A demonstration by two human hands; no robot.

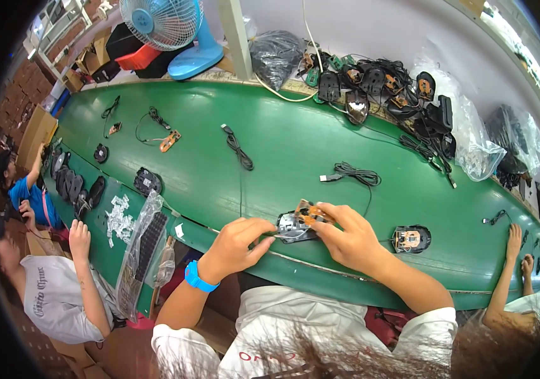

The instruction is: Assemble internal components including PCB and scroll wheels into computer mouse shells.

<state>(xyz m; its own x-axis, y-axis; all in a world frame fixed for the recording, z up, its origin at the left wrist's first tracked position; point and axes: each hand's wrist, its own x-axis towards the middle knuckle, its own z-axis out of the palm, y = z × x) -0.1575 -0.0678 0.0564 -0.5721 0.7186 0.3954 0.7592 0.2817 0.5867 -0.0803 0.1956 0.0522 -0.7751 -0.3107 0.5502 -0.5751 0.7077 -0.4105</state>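
Note:
My right hand (353,239) pinches a small orange-brown circuit board (311,213), tilted over an open black mouse base (287,222) near the belt's front edge. At the left side of that base is my left hand (239,245), its thumb and forefinger closed on a thin pale wire (290,236) that runs across toward the board. A blue watch (199,276) is on my left wrist. Another open mouse base (411,239), with an orange board inside, lies right of my right hand. Beyond my hands rest a coiled black USB cable (357,174) and a second one (238,149).
Mouse parts and cables (371,82) are heaped along the back ledge beside clear plastic bags (472,139). A blue fan (162,25) stands at the back left. On the left are small white pieces (120,221) and a plastic-wrapped tray (143,252). Co-workers sit on both sides.

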